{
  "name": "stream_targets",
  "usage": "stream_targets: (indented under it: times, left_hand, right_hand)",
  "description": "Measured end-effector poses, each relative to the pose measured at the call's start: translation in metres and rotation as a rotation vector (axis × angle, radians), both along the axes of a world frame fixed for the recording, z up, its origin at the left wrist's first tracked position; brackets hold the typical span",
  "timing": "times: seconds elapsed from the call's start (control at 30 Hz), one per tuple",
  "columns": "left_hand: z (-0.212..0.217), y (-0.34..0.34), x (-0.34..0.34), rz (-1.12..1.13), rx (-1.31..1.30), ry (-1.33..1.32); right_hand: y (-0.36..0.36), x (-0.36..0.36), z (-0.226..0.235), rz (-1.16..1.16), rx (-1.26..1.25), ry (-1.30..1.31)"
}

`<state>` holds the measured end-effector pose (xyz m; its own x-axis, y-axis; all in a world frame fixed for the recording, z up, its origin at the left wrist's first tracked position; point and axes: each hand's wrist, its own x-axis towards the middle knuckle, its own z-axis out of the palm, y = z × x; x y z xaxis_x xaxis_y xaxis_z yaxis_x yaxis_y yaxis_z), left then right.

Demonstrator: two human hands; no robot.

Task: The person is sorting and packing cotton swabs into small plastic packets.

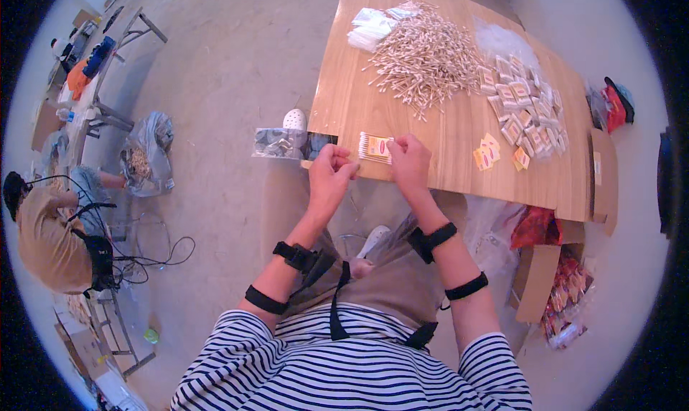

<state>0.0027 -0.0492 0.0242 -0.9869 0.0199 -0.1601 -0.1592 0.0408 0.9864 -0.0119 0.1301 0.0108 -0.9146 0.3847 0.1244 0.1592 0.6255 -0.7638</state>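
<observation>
Holding the small packet of sticks [375,147] level at the near edge of the wooden table [445,152] is advised: it is pinched by the right hand [410,160], while the left hand [331,168] is curled beside it, fingers closed. A heap of loose sticks [427,55] and finished packets [527,109] are spread behind; a concrete floor [230,66] is seen around
</observation>
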Motion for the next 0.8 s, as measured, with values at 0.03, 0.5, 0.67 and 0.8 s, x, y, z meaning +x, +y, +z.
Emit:
stream_targets:
  times: [0.03,0.5,0.67,0.8]
  left_hand:
    - [0.001,0.0,0.0,-0.004,-0.003,-0.01]
    - [-0.001,-0.012,0.015,-0.007,-0.313,0.138]
    - [0.002,-0.021,0.016,0.0,-0.4,0.182]
    - [-0.005,-0.051,0.009,0.15,-0.431,0.268]
  right_hand:
    - [0.005,0.003,-0.002,-0.002,0.057,-0.047]
    - [-0.013,0.026,0.012,0.534,0.652,-0.064]
    - [-0.016,0.026,0.006,0.54,0.68,-0.04]
    - [-0.02,0.025,0.001,0.525,0.617,-0.018]
